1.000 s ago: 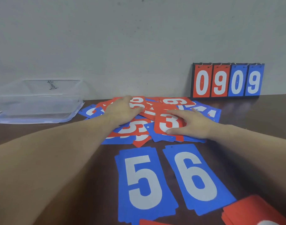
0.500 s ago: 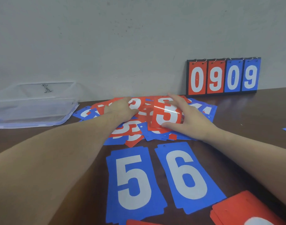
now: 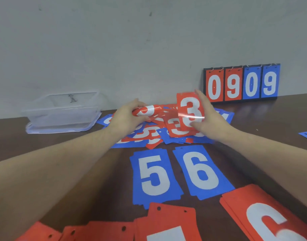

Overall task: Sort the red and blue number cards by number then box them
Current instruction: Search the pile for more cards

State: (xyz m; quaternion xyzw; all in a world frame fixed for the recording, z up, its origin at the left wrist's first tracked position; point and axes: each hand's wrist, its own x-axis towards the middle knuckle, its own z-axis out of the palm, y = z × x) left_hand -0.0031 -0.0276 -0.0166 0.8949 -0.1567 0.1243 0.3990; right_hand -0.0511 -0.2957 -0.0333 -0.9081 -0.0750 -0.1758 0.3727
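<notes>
Lifted since a second ago, the red 3 card (image 3: 191, 112) stands upright, pinched in the right hand (image 3: 210, 119)'s grip. Left hand (image 3: 126, 117) grips a curled red card (image 3: 147, 110), its number hidden. Left of that grip, the clear box (image 3: 62, 113) looks empty.

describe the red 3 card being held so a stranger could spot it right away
Find the flip scoreboard against the wall; just left of it the right hand holds the red number 3 card upright above the pile. It alone stands raised, face toward the camera.
</notes>
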